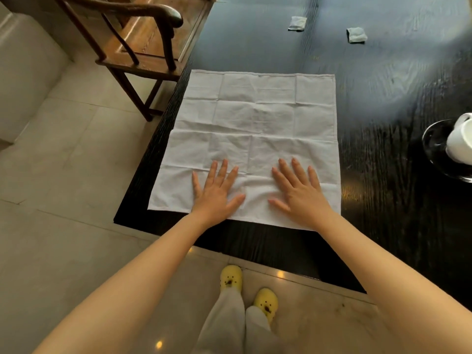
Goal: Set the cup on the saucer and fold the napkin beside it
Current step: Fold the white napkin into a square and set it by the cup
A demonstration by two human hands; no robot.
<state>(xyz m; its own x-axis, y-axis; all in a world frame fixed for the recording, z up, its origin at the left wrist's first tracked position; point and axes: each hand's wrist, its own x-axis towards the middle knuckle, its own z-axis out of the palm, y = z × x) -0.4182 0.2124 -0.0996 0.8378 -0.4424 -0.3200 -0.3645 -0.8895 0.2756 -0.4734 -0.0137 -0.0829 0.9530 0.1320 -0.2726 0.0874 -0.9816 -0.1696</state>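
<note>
Flat hands point(217, 194) on unfolded napkin point(252, 118)

napkin point(252, 129) on table point(383, 85), cup point(461, 139) right

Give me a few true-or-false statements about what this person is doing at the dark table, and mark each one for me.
1. Both hands lie flat, fingers spread, on the napkin. True: the left hand and right hand press its near part.
2. The napkin is already folded into a small square. False: it lies spread open, showing only old crease lines.
3. The cup sits on the saucer at the table's right side. True.
4. The right hand is holding the cup. False: the cup stands apart, untouched.
5. Two small pale packets lie at the far end of the table. True.
</note>
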